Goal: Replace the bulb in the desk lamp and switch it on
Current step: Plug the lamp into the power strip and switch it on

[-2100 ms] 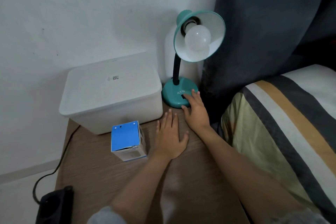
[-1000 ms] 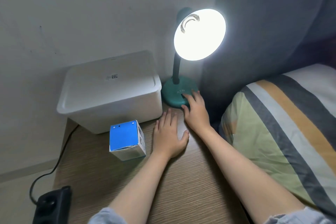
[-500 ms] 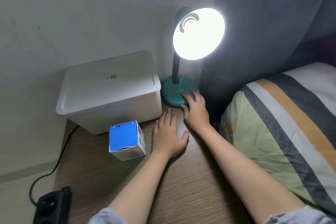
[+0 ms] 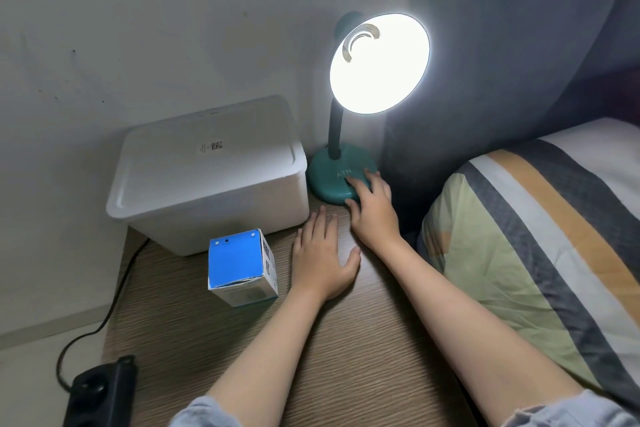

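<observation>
One desk lamp (image 4: pixel 341 180) stands at the far right corner of the wooden table (image 4: pixel 346 374), lit; its shade (image 4: pixel 379 62) glows so brightly that the bulb inside cannot be made out. The teal base carries the letters ATN. Two hands are in view. The right hand (image 4: pixel 375 211) rests on the front edge of the lamp base, fingers extended and lightly spread over the switch area, the switch itself hidden beneath the fingertips. The left hand (image 4: pixel 322 260) lies flat on the table, palm down, fingers straight and close together, holding nothing, just beside the right hand and apart from it.

One blue-topped carton (image 4: pixel 242 267) sits on the table just left of the left hand; its side print is too small to read. One white lidded storage box (image 4: pixel 207 177) stands behind the carton, against the wall, near the lamp base. One black power strip (image 4: pixel 100 392) shows at the lower left, cut off by the frame edge, with one black cable (image 4: pixel 117 291) running up behind the table. One striped pillow (image 4: pixel 536 246) lies to the right, partly cut off
</observation>
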Tool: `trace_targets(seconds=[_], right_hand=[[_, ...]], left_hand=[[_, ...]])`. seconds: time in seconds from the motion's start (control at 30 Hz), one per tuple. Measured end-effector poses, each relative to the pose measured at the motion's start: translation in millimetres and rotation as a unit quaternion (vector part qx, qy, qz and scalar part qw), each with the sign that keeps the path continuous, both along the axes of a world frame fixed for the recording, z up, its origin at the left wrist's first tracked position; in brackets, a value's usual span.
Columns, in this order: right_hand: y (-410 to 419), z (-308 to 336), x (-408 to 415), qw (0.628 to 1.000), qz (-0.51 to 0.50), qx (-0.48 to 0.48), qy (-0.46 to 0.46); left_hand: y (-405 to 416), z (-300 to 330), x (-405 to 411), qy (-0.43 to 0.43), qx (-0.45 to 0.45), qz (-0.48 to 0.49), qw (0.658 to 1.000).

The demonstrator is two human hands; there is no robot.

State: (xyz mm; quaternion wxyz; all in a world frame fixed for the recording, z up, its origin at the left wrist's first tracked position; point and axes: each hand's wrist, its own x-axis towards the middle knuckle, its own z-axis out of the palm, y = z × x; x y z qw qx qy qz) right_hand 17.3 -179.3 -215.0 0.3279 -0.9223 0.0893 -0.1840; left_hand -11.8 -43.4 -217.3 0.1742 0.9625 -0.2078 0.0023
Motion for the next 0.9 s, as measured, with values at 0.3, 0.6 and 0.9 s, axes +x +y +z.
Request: trace_targets(seconds=[0.3,0.6,0.9], right_hand=[[-0.1,-0.4,-0.2,1.0,-0.001,-0.003,-0.003],[0.0,-1.5,0.0,1.0,0.0,-0.004,-0.01],[-0.2,-3.5,0.7,1.0,-0.001,-0.013,-0.008]], left_hand=[[-0.1,-0.1,0.0,0.003,-0.001,-0.001,1.0],[0.6,-0.7,0.4,0.004,-0.001,-0.001,1.0],[0.5,-0.7,0.4,0.001,0.001,-0.003,1.0]])
